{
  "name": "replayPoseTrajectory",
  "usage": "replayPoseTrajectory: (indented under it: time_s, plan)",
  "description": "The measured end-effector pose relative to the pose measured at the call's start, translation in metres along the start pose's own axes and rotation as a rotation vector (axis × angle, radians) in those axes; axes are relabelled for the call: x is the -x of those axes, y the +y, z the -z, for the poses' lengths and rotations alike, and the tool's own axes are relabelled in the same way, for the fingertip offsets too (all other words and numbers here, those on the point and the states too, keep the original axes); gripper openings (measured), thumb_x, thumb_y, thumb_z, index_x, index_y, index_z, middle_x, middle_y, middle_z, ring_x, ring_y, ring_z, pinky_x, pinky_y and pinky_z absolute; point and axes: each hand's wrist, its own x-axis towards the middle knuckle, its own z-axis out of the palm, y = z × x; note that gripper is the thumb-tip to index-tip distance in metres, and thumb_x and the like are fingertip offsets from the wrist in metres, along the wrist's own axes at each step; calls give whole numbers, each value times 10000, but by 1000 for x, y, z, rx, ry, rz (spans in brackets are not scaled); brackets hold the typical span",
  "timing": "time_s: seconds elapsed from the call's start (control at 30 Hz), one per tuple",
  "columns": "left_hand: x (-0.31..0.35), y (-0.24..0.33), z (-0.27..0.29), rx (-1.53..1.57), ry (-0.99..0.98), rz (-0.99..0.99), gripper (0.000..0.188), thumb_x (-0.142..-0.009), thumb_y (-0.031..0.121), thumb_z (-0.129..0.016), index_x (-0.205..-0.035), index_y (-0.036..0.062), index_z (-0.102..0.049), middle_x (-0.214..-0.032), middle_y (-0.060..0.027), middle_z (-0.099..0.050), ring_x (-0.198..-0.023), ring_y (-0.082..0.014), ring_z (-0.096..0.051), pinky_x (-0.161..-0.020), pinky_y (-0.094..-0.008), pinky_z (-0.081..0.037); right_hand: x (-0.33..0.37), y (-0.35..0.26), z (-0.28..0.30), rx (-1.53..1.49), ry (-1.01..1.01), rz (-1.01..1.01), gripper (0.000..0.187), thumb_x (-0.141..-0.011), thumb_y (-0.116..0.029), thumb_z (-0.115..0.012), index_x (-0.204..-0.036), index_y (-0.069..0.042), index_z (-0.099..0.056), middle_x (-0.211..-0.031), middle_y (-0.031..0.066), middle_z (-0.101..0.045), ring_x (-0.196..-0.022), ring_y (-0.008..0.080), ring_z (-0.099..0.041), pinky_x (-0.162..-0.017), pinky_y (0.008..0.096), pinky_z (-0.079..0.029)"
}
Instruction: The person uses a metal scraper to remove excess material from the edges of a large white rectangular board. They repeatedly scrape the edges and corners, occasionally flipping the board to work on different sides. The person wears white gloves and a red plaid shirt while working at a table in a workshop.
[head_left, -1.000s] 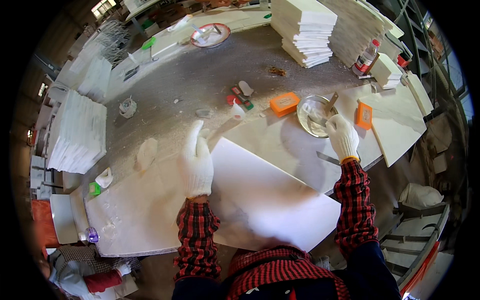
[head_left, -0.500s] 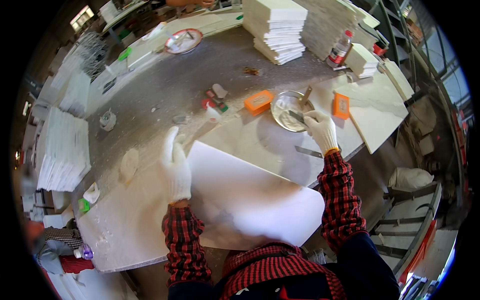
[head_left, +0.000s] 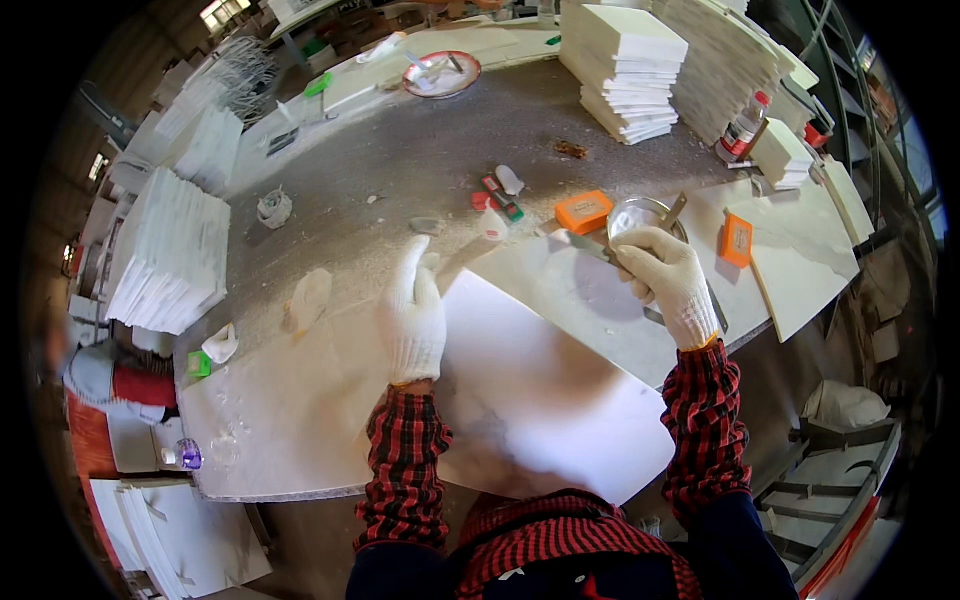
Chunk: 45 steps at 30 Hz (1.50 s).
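1. Fingers outstretched, the left hand looks released beside the white slab.
2. Between the hands, a spatula points leftward, grasped by the right hand; spatula work seems underway.
3. Just beyond it, the bowl calls for clearance.
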Motion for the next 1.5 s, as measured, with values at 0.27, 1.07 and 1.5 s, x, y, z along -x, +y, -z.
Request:
replayPoseTrajectory:
  time_s: [0.27, 1.07, 1.5]
  plan:
    - [0, 0, 3, -77, 24, -88, 358, -1015, 110, -491, -1331, 63, -652, -1178, -184, -727, -1011, -284, -711, -874, -365, -524, -7, -38, -47, 110, -236, 108, 193, -941, -136, -651, -1036, 11, -730, -792, 21, -670, -641, 51, -577, -567, 215, -463]
    - [1, 11, 5, 18, -19, -17, 341, -1022, 102, -508, -1328, 18, -633, -1196, -203, -721, -1119, -305, -695, -956, -364, -514, -13, -52, -65, 361, -293, 325, 167, -905, -140, -667, -994, -17, -738, -781, 70, -686, -681, 134, -645, -642, 305, -520]
    - [5, 14, 9, 16, -21, -81, 331, -1018, 78, -528, -1325, 25, -639, -1125, -187, -745, -1047, -283, -720, -894, -346, -533, -20, -36, -35, 152, -226, 150, 161, -926, -114, -652, -1000, 15, -714, -799, 9, -657, -657, 70, -580, -577, 237, -455]
